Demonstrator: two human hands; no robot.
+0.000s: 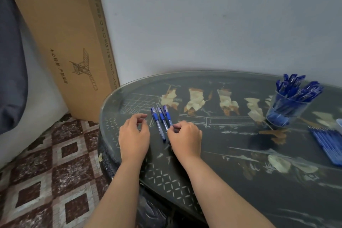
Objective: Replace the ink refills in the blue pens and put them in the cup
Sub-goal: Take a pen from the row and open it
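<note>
Three blue pens (161, 122) are lying side by side on the glass-topped table (212, 153), near its left end, parallel and touching or nearly so, capped ends pointing far and slightly left, clear barrels running toward the near side. The right hand (186, 138) is resting just to the right of them, fingers curled; its thumb and forefinger are pinching in narrowly at the barrel of the rightmost pen, though whether the grip is actually closing on the pen cannot be told from this angle. The left hand (134, 135) is hovering just left of the pens, fingers loosely curled and somewhat spread, holding nothing and not touching the pens. Both bare forearms are reaching in from the near edge of the view. Well apart, toward the far right of the table, a clear plastic cup (286, 110) is standing upright and packed with many more blue pens, caps sticking out of the top at varied angles. Nearer and further right, at the frame edge, a row of blue ink refills (327, 144) is lying flat on the table, packed close together. The tabletop is showing a dark surface with pale inlaid figures and lattice patterns under the glass. Beyond the table's left end a large flat cardboard box (64, 42) is leaning against the pale wall (203, 15), and a patterned brown and white tile floor (46, 172) is showing at the near left.
</note>
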